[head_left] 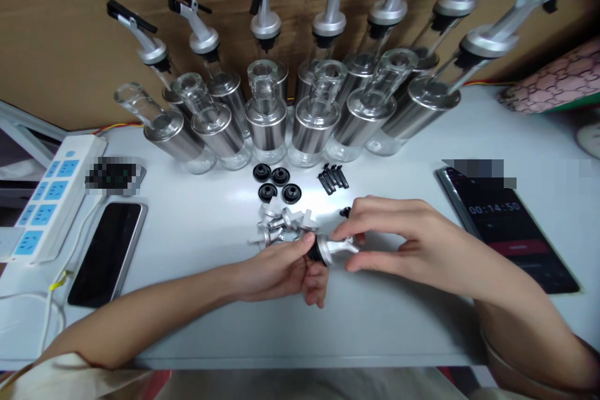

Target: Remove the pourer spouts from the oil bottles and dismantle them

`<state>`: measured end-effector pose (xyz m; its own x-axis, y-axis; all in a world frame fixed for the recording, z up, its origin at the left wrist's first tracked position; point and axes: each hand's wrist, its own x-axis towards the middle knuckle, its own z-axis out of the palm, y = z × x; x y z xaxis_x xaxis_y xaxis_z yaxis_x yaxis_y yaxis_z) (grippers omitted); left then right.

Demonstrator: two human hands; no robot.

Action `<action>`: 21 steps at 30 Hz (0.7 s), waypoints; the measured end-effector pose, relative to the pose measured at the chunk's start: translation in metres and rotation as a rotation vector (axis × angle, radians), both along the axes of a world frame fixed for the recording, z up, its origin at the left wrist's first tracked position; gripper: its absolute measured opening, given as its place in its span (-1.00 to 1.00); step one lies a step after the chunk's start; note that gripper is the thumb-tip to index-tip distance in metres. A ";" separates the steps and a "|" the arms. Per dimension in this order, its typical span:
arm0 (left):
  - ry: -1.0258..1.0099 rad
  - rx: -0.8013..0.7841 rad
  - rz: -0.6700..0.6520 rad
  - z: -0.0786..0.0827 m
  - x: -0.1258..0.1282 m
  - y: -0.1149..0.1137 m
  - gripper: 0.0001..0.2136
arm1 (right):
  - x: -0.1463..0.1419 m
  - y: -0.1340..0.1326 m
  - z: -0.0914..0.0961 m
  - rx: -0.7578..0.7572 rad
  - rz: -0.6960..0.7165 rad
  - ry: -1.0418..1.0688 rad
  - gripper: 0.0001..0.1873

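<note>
The left hand [285, 267] grips a silver flanged pourer [327, 250] by its black base [315, 252]; the right hand [415, 240] curves around its spout [344, 246], hold unclear.

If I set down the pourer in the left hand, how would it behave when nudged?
The pourer would likely roll in an arc, its round collar being wider than its slim spout. It would probably stay stiff, given its metallic-looking surface.
</note>
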<state>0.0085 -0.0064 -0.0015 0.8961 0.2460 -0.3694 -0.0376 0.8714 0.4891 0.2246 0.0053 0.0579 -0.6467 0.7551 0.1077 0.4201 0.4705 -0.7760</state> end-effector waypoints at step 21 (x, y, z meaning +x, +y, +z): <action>-0.042 0.117 0.071 0.000 0.002 -0.001 -0.52 | -0.009 -0.005 -0.001 0.076 0.022 -0.135 -0.74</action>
<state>0.0100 -0.0077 -0.0014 0.8891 0.3485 -0.2966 -0.1198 0.8028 0.5841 0.2159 0.0001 0.0573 -0.6756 0.7335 0.0749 0.5071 0.5359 -0.6750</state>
